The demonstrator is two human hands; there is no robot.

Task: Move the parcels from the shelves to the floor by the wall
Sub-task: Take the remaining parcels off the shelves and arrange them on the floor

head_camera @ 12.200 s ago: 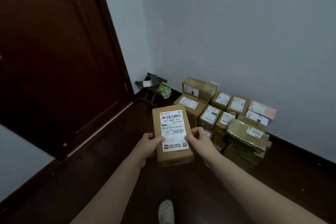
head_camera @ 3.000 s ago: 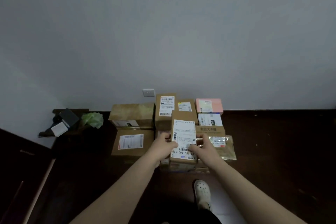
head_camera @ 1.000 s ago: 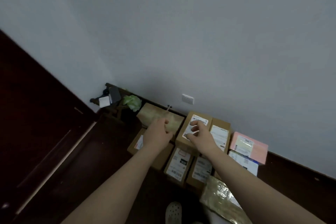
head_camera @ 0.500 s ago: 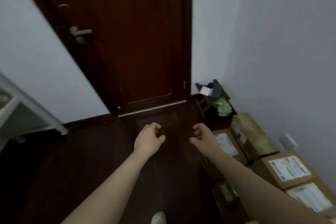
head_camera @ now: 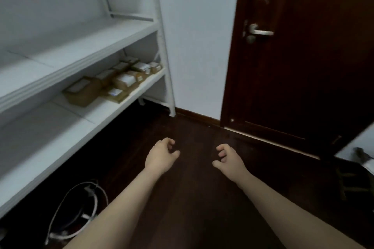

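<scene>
A white metal shelf unit (head_camera: 85, 46) fills the left of the view. Several brown cardboard parcels with white labels (head_camera: 113, 81) lie in a cluster at the right end of its lower board. The upper board is bare. My left hand (head_camera: 162, 156) and my right hand (head_camera: 228, 157) hover side by side over the dark floor, low in the middle of the view. Both hold nothing, their fingers loosely curled. They are well short of the parcels, which lie up and to the left.
A dark brown door (head_camera: 303, 56) with a metal handle (head_camera: 258, 31) stands shut at the right. White cables (head_camera: 81, 208) lie coiled on the floor under the shelves. A small dark stool (head_camera: 356, 174) shows at the right edge. The floor (head_camera: 192, 198) is dark wood.
I put the parcel down on the pile by the wall and let go. The view has since swung left past the door to the shelves; both hands stay empty in front of me.
</scene>
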